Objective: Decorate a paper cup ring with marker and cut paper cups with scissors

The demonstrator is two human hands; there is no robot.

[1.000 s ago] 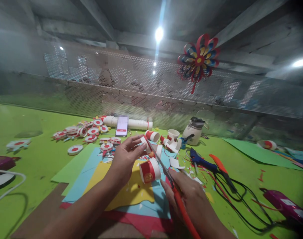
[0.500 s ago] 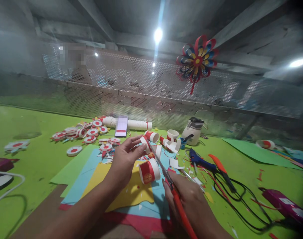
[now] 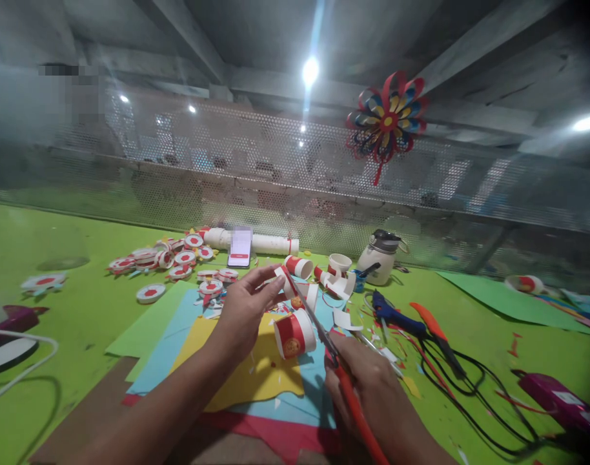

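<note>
The left hand (image 3: 244,310) pinches a red-and-white strip (image 3: 286,281) between thumb and fingertips, lifted just above the sheets of coloured paper (image 3: 246,374) on the green table (image 3: 82,303). The right hand (image 3: 372,387) has its grip closed round the red handles of the scissors (image 3: 324,332), blades angled up and left with their tips meeting the strip at the left fingers. A red cup (image 3: 295,334) hangs just below the blades, between the two hands; whether the strip is still joined to it I cannot tell. This looks like the cutting step, a band being sliced off a cup. By my reading, the next snip calls for the left pinch to keep the strip taut and the blades to follow the band without nicking the fingers, which sit very near the tips. Far left lie finished red-and-white discs (image 3: 179,257); beyond the hands, a phone (image 3: 240,247) leans on a white tube (image 3: 270,243). To the right rest a glue gun (image 3: 394,316) and black cables (image 3: 474,387).
</note>
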